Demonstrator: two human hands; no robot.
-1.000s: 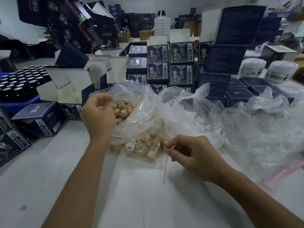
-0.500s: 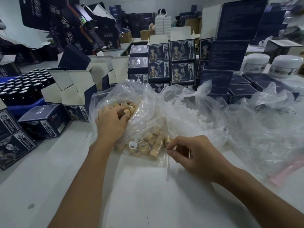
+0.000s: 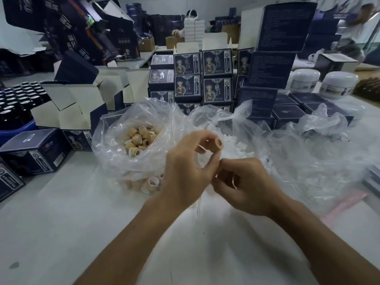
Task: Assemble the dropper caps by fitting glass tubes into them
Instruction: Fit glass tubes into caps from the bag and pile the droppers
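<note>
Pinching a tan dropper cap (image 3: 218, 145) at its sides btwn thumb and fingertips, the left hand (image 3: 185, 173) holds it up w/ the open end facing out, above the white table (image 3: 61, 233). Right hand (image 3: 244, 186) has fingers curled on a thin glass tube (image 3: 198, 208) hanging down just below the cap. Tube looks light, slick, brittle, so grip near the top and push straight; cap seems stiff enough to squeeze.

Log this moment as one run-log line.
left hand: pinches tan ribbed dropper cap | right hand: pinches thin clear glass tube | tube not yet in cap
</note>
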